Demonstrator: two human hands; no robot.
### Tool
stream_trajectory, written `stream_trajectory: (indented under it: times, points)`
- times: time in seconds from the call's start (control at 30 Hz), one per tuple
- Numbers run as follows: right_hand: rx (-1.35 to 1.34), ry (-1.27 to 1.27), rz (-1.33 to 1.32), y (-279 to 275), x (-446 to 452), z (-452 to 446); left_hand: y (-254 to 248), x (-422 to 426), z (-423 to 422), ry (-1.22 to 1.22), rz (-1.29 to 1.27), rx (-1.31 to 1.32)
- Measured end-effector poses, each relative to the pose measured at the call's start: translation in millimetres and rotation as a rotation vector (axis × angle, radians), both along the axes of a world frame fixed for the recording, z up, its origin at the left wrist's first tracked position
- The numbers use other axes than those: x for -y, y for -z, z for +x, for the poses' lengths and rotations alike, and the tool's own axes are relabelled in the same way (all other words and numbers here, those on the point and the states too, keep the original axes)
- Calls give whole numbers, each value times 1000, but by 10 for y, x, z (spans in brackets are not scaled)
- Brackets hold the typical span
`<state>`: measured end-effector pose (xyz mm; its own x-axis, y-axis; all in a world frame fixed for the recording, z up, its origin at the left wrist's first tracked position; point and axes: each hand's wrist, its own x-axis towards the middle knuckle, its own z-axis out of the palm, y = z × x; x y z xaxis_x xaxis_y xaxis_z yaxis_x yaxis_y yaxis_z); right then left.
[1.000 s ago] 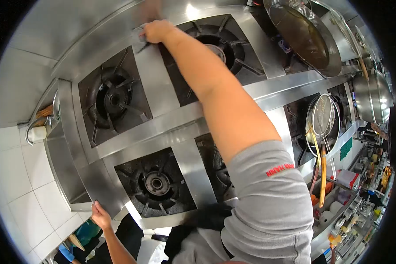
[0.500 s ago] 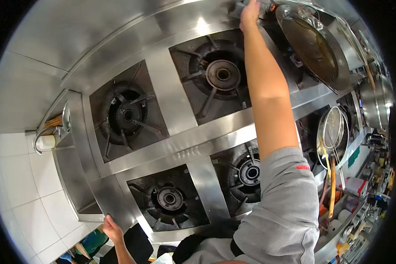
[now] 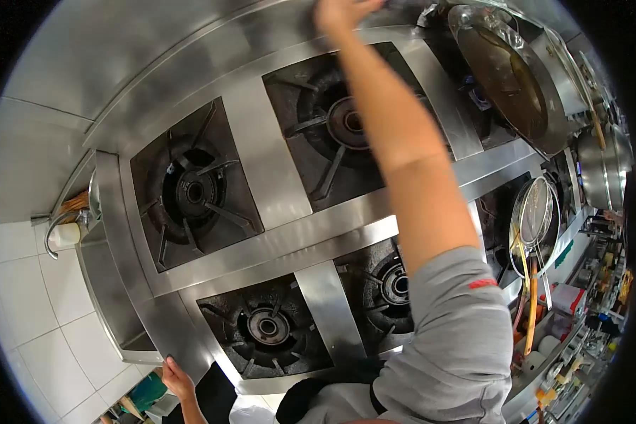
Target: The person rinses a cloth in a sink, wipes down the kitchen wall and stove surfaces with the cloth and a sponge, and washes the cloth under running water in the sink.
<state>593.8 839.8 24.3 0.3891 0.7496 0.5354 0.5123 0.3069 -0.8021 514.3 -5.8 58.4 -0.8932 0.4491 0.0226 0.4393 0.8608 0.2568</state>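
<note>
My right hand (image 3: 346,13) is at the top of the view, against the steel back panel (image 3: 254,35) behind the burners. Motion smears its fingers and the frame cuts it off, so what it holds cannot be made out. The bare forearm crosses over the rear middle burner (image 3: 348,121). At the lower left, my left hand (image 3: 179,380) is closed on the front steel edge of the stove (image 3: 180,339), beside the sink basin. Its fingers are partly hidden.
Burners with black grates, such as the rear left one (image 3: 194,191) and front left one (image 3: 267,326), fill the steel range. A big wok (image 3: 509,85) stands at the back right. Strainers (image 3: 537,212) lie at the right, near a steel pot (image 3: 604,169). A sink (image 3: 113,283) adjoins the left side.
My right hand has swept left along the back panel, away from the wok; the grey cloth beside it earlier is no longer distinct. My left hand has stayed at the edge.
</note>
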Motion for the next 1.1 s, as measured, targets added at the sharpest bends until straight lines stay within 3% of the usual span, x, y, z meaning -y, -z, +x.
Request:
stream_trajectory:
  times: [0.03, 0.13, 0.2, 0.3, 0.33, 0.37, 0.5, 0.53, 0.67, 0.73, 0.77, 0.8, 0.83, 0.87, 0.9, 0.97, 1.0, 1.1]
  points:
    - [-35, -156, -276, -563, 336, 596, 79, 20, -16, 70, 71, -104]
    - [-183, -137, -163, -138, -585, 982, -68, -66, 29, 41, -16, -7]
    - [-282, -126, -127, -289, -339, 814, -15, -2, -17, 64, 17, -37]
    - [-31, 81, -170, -328, 638, -346, -24, -59, 4, 109, 21, -88]
    - [-43, -11, -152, -367, 1111, -728, 2, -57, -1, 104, 21, -96]
    - [-217, -410, -110, -463, 1590, -998, 32, -25, -15, 92, 37, -76]
    - [-200, -989, -394, -549, 2822, -1845, 53, 97, -30, 84, 21, -96]
    - [-201, -1003, -384, -560, 2823, -1883, 55, 70, -41, 71, 36, -98]
    - [94, -764, -307, -513, 2306, -1482, 7, 25, -16, 8, 40, -25]
    - [497, -390, -61, -169, 1508, -1130, 48, 85, -45, 55, 21, -87]
    - [969, -67, -161, -61, 922, -883, 24, 35, -23, 31, 55, -61]
    - [994, 168, -74, 293, 166, -595, -46, -35, 18, 12, 87, -34]
    - [1209, 172, -168, 131, -52, -138, -42, -35, 15, -3, 130, 2]
    - [1154, 158, -250, -18, -157, 177, -51, -30, 3, -20, 133, 8]
    - [902, 118, -340, -127, -122, 285, -67, -20, -4, 21, 91, -20]
    - [-8, -35, -465, -357, 272, 28, -16, 18, -15, 49, 41, -51]
    - [-259, -41, -501, -463, 578, -287, -1, 25, -4, 38, 47, -32]
    - [-492, -52, -636, -693, 1659, -1464, 4, 33, -39, 66, 135, -3]
